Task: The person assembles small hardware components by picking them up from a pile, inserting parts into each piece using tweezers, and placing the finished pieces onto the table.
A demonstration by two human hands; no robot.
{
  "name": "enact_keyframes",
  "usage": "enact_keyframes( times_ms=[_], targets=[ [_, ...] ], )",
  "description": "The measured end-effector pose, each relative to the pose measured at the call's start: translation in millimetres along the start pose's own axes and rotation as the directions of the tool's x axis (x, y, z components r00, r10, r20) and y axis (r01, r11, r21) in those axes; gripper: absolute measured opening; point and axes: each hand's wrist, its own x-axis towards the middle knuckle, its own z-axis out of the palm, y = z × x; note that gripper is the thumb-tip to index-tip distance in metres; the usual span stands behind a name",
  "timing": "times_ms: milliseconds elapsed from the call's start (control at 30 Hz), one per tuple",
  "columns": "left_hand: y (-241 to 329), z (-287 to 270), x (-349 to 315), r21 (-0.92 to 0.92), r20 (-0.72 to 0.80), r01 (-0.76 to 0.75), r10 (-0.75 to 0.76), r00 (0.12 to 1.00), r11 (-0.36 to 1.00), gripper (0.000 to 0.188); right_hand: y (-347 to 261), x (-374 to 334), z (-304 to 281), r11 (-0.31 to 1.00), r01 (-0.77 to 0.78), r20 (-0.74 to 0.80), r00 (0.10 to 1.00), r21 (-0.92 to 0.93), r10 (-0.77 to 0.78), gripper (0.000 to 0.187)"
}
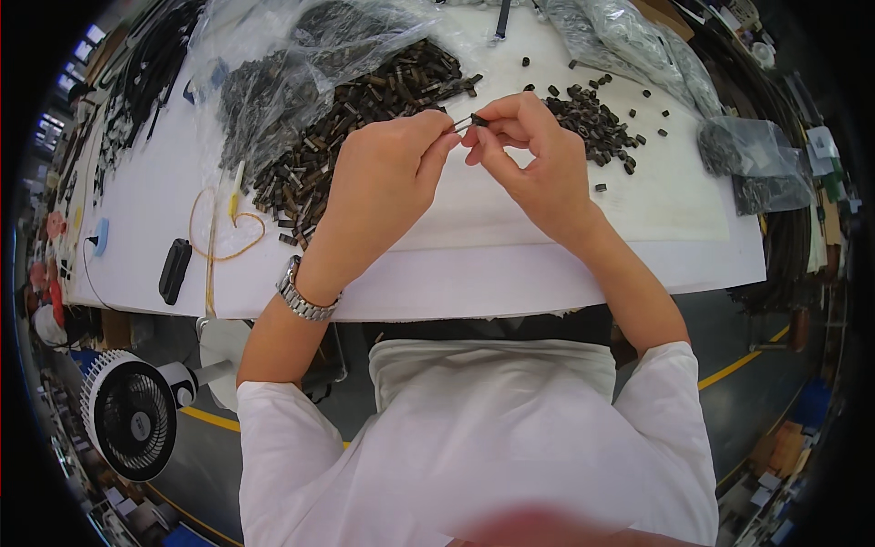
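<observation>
Above the middle of the white table, both my hands are closed in pinches, their fingertips almost meeting. My left hand (387,169), with a metal watch (307,296) on its wrist, grips a thin metallic piece (462,124). Between the thumb and fingers of my right hand (538,150) is a small black piece (478,119), touching or very near the tip of the thin one. To the left lies a large heap of short, dark oblong pieces (365,105). A smaller pile of little black loop-like pieces (597,123) is spread behind and right of my right hand.
Clear plastic sheeting (264,82) partly covers the big heap. Plastic bags (756,164) lie at the right. On the table's left are a black oblong case (175,271) and a yellow cord loop (239,235). A fan (135,415) stands below the left edge.
</observation>
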Motion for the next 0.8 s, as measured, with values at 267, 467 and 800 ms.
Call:
enact_keyframes(
  times_ms=[267, 467, 800],
  targets=[
    [-5.0, -4.4, 0.4, -0.074, 0.099, 0.107, -0.1, 0.99, 0.991, 0.013, 4.8, 4.4, 1.1, 0.98, -0.08, 0.004, 0.997, 0.184, 0.08, 0.015],
    [-6.1, -7.2, 0.7, -0.062, 0.122, 0.087, -0.079, 0.989, 0.994, 0.014, 4.4, 3.2, 4.9, 0.988, -0.067, 0.007, 0.998, 0.139, 0.067, 0.013],
    [-12.2, -3.1, -0.9, 0.033, 0.087, -0.035, 0.032, 0.996, 0.999, 0.011, 9.3, 2.4, 8.5, 0.999, 0.042, 0.031, 0.999, 0.029, -0.043, 0.015]
  ],
)
